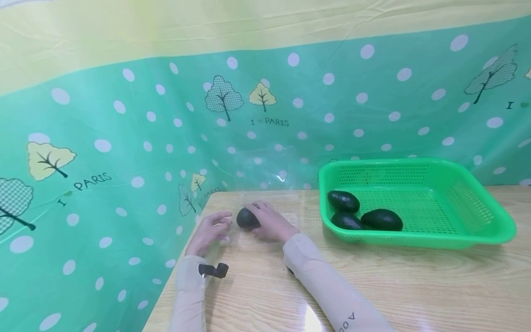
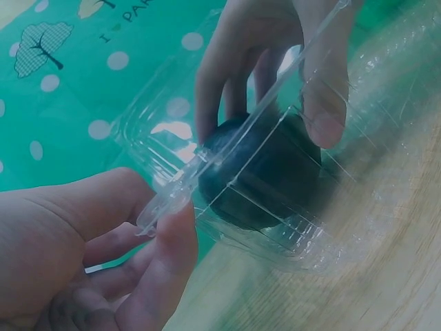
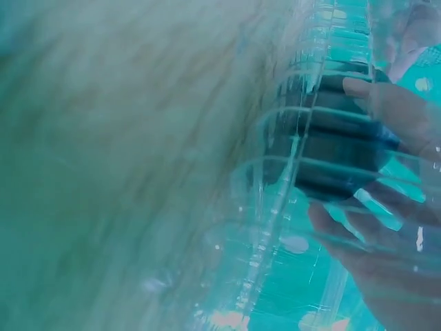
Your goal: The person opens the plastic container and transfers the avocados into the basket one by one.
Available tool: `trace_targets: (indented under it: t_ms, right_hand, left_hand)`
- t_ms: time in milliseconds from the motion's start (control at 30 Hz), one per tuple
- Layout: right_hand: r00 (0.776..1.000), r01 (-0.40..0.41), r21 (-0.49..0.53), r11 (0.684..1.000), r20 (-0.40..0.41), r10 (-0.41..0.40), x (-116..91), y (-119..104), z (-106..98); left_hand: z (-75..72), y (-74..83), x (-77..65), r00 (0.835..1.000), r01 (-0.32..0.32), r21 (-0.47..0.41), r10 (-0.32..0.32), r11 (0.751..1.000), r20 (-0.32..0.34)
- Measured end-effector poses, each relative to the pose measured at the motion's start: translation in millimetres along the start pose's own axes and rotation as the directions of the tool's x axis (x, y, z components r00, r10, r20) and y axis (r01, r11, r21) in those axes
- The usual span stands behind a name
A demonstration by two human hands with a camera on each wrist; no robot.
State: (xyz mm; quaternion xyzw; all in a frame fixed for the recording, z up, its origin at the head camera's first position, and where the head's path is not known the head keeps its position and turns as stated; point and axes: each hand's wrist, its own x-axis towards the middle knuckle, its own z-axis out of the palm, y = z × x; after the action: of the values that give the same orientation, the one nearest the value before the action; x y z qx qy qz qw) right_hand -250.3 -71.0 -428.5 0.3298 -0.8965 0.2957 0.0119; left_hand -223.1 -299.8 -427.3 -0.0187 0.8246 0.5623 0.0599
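Note:
Beside the basket, my right hand (image 1: 271,222) grips a dark avocado (image 1: 245,219) from above, fingers on one side and thumb on the other. The avocado sits within a clear plastic clamshell container (image 2: 155,134), whose ribbed walls surround it in both wrist views. In the head view the raised transparent lid (image 1: 265,170) shows faintly against the curtain. My left hand (image 1: 209,235) pinches the container's edge between thumb and fingertips, as the left wrist view shows. The avocado's top is partly hidden by my right hand.
A green plastic basket (image 1: 415,236) stands on the wooden table (image 1: 257,286) to the right, with three avocados (image 1: 381,220) in its left end. A green dotted curtain (image 1: 344,101) hangs behind the table and along its left side.

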Motion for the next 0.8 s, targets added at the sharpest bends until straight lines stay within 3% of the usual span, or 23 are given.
trace_targets:
  t_ms: [400, 800]
  right_hand:
    - [0.997, -0.029, -0.048, 0.998, 0.065, 0.032, -3.4, -3.8, -1.2]
    - [1.0, -0.008, -0.044, 0.999, -0.007, 0.007, -4.4, -2.5, -2.7]
  left_hand:
    - [1.1, -0.7, -2.3, 1.0, -0.008, 0.007, 0.008, 1.0, 0.01]
    - [0.3, -0.8, -1.1, 1.0, -0.007, 0.015, 0.006, 1.0, 0.004]
